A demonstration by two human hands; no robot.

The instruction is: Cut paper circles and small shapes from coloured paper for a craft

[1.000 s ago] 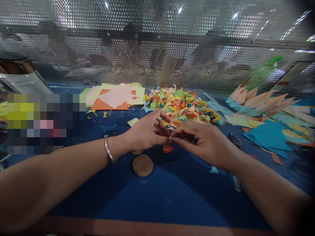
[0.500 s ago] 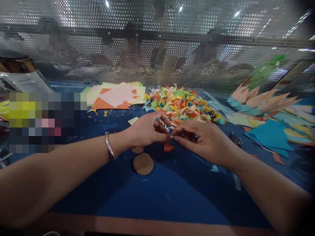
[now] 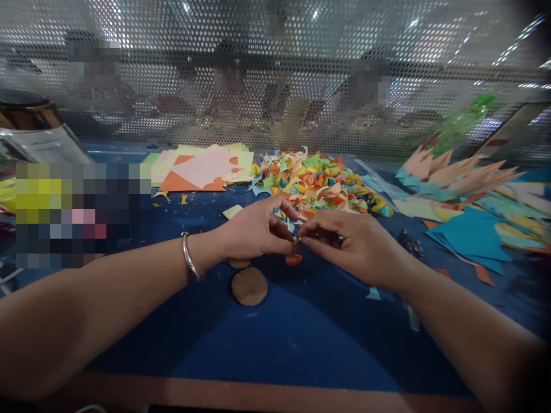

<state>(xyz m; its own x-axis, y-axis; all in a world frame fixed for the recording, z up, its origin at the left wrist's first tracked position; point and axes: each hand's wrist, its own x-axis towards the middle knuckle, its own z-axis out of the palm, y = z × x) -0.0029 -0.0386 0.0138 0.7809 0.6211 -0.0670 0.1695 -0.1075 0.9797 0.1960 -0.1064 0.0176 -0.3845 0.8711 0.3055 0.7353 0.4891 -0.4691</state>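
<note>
My left hand, with a silver bangle on the wrist, is pinched with thumb and fingers close together. Facing it, my right hand also pinches. Both sets of fingertips meet at a small pale yellow piece, too small to make out fully. Just below the fingertips lies an orange-red paper piece. A round brown cardboard disc rests on the blue tabletop under my left hand, and a second brown disc is partly hidden by it.
Beyond my hands is a heap of small colourful folded paper pieces. Paper sheets lie at the back left. To the right are blue paper, peach pointed paper shapes and a green bottle. A perforated metal screen stands behind.
My hands stay nearly in place, the fingertips slightly closer together around the small piece. The whole view has shifted slightly.
</note>
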